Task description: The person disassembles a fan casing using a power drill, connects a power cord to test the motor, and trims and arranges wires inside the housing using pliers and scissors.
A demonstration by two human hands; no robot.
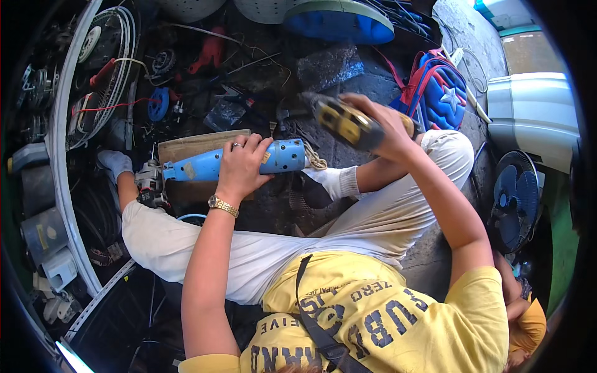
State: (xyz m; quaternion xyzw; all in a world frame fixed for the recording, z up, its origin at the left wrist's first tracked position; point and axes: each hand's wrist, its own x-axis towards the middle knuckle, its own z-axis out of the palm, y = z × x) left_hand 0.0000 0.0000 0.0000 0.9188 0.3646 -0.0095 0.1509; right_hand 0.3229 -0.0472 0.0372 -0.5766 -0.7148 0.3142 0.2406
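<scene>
Left hand (244, 166) holds a blue tapered tube (283, 156), which lies under its palm, partly over a brown board (186, 147); right hand (390, 129), farther right, grips a blurred black-and-yellow power tool (344, 123); left of the left hand, a metal mechanism (150, 180) sits by the tube's narrow end

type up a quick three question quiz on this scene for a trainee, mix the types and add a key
1. Which hand holds the yellow-and-black power tool?
2. True or false: a gold watch is on the left wrist.
3. The tapered tube under the left hand is: a) red, b) blue, c) green.

Key: 1. The right hand. 2. True. 3. b.
</scene>
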